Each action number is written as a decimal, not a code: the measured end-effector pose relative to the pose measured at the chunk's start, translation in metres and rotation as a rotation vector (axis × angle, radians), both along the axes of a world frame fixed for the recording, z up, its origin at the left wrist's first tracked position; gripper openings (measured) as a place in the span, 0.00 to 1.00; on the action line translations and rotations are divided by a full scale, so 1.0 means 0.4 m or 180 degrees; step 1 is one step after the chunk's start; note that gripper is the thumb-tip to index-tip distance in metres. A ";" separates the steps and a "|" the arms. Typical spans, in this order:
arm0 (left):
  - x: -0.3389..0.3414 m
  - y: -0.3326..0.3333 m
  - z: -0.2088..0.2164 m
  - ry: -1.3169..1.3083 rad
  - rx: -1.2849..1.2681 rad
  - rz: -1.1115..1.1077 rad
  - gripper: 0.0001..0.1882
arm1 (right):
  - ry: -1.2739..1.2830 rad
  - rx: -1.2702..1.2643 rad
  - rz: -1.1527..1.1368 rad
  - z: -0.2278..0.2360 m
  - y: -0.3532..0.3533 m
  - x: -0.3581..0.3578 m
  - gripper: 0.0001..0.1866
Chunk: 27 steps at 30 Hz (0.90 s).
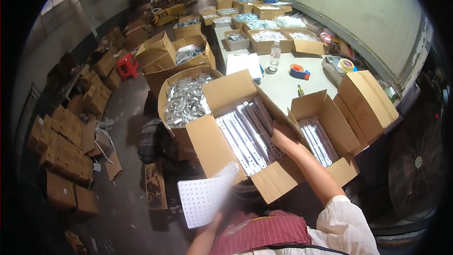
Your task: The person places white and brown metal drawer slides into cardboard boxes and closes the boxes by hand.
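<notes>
A white sheet of small printed labels [200,203] is gripped at its lower right by my left hand [215,220], low in front of me. Beside it stands an open cardboard box [212,144] with its flaps folded out. Long silvery metal rails with holes [238,139] stand packed in it side by side. My right hand [284,137] reaches to the right inner side of this box, against the rails; its fingertips are hidden. Just to the right, a second open box [337,130] holds similar metal rails [317,141].
A closed carton [367,106] leans at the right, near a fan [417,163]. On the table [273,87] are a bottle [274,56], a tape dispenser [299,71] and several boxes of bagged parts. A large box [163,99] of wrapped parts stands left. Cartons [66,146] and a red stool [127,66] line the floor.
</notes>
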<state>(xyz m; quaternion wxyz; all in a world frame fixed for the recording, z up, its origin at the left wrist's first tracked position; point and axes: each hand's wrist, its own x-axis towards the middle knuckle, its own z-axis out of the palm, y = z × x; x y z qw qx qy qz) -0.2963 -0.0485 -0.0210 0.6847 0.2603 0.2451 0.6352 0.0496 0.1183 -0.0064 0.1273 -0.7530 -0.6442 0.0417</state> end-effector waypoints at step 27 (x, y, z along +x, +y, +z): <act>0.209 0.097 0.112 0.0592 -0.0057 -0.0556 0.20 | -0.0475 0.1192 0.1057 -0.126 -0.021 -0.008 0.22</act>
